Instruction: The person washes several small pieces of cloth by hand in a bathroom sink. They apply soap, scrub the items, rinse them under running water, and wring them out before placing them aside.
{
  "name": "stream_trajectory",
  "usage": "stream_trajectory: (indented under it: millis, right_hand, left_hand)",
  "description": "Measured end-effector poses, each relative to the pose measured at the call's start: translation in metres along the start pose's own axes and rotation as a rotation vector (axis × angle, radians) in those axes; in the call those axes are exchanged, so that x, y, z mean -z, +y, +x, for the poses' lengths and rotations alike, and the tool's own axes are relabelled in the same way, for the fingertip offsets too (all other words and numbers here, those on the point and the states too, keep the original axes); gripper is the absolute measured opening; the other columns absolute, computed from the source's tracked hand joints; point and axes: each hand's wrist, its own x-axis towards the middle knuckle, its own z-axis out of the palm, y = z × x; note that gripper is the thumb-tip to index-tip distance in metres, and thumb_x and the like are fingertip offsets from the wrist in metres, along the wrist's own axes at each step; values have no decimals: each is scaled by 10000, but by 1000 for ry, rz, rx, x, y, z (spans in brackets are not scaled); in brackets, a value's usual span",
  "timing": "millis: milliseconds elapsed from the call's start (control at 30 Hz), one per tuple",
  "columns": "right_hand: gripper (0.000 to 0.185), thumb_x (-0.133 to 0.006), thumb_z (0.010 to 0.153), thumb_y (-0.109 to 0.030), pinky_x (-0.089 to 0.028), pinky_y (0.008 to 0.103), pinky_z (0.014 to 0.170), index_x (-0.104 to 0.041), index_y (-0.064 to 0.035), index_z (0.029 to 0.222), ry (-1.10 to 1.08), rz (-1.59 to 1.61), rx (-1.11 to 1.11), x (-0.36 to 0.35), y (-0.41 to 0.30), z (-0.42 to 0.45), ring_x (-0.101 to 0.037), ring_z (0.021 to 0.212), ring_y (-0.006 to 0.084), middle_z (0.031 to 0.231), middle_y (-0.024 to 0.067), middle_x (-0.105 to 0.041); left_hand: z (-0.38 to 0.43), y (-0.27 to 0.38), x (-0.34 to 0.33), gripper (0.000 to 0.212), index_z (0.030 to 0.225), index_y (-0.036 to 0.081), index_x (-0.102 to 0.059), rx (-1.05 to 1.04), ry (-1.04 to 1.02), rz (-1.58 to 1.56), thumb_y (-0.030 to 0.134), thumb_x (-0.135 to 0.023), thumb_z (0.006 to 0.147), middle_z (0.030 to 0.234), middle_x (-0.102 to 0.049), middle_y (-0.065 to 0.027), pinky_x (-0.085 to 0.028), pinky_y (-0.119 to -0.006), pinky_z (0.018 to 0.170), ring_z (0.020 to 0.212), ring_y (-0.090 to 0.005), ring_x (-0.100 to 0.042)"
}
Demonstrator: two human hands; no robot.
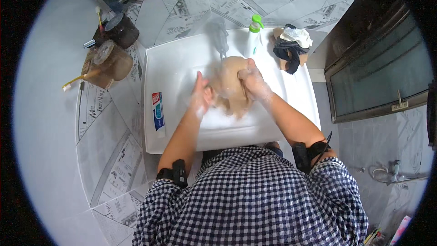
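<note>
A beige padded cloth garment [232, 78], partly blurred, hangs over the white washbasin [177, 140] below the faucet [218, 34]. My right hand [254, 80] grips the garment's right side, with suds on the hand and wrist. At its left edge is my left hand [202, 96], thumb raised and fingers apart; motion blur hides whether the fingertips touch the cloth. White foam [222, 119] lies in the bowl under the garment.
A pump bottle [254, 37] with a green top stands at the basin's back. Black, white and beige garments [292, 48] are heaped on the right rim. A toothpaste tube [158, 111] lies on the left ledge. Cups and toothbrushes sit on a wall holder [99, 71].
</note>
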Motion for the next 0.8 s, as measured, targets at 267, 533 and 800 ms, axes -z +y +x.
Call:
stream_trajectory:
  millis: [267,533,800]
  right_hand:
    - [447,-502,906,-231,-490,425,821,-383,-110,1320,-324,-912,516,-77,7,-47,-549,1029,373,1123,187,-577]
    - [255,-451,901,-249,-487,436,752,-598,-53,828,64,-870,334,-32,56,-8,-614,857,359,965,208,-618]
    - [510,-495,891,-344,-457,422,821,-308,-86,1289,-130,-665,91,-3,37,10,-590,891,405,935,244,-604]
  left_hand:
    - [29,-42,22,436,1153,82,-534,-292,-83,545,428,-408,919,1097,-558,-51,-436,-337,873,1040,-201,-519]
    - [22,-56,29,278,1079,76,-564,-31,-214,-204,281,-472,915,1006,-601,-73,-487,-331,821,901,-203,-589]
    - [20,-27,15,322,1133,52,-542,99,-221,5,290,-486,924,1094,-586,-77,-447,-372,922,1004,-219,-569]
